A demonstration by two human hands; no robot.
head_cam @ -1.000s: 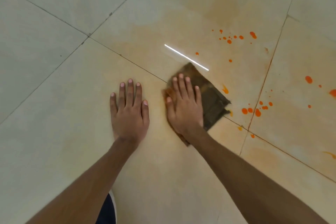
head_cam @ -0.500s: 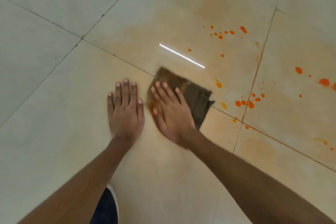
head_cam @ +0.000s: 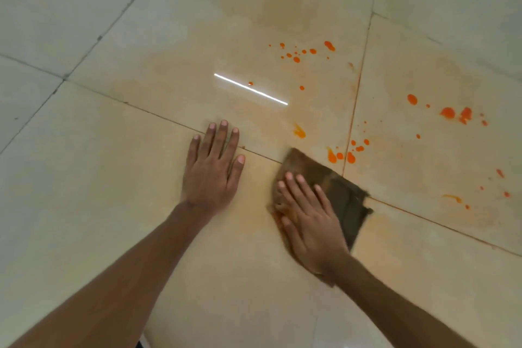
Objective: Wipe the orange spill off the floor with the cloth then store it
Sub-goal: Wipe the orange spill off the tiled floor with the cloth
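Cream square-tiled ceramic floor (head_cam: 113, 183): smooth, glossy glaze, mirroring a thin white strip of light (head_cam: 251, 89); hazy, duller orange film over the middle tiles. Thin dark grout lines (head_cam: 158, 115): matt, tinted orange near the drops. Bright orange liquid spill drops (head_cam: 350, 157): wet, shiny, beaded, some smeared thin. Dark brown rectangular cloth (head_cam: 343, 198): soft fabric, matt, coarse-looking, damp, orange-stained along one edge, frayed at one corner.

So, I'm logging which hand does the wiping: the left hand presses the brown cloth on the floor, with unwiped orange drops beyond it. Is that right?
Not quite. The head view shows the right hand pressing the brown cloth on the floor; the left hand lies flat on bare tile. The unwiped orange drops do lie beyond the cloth.
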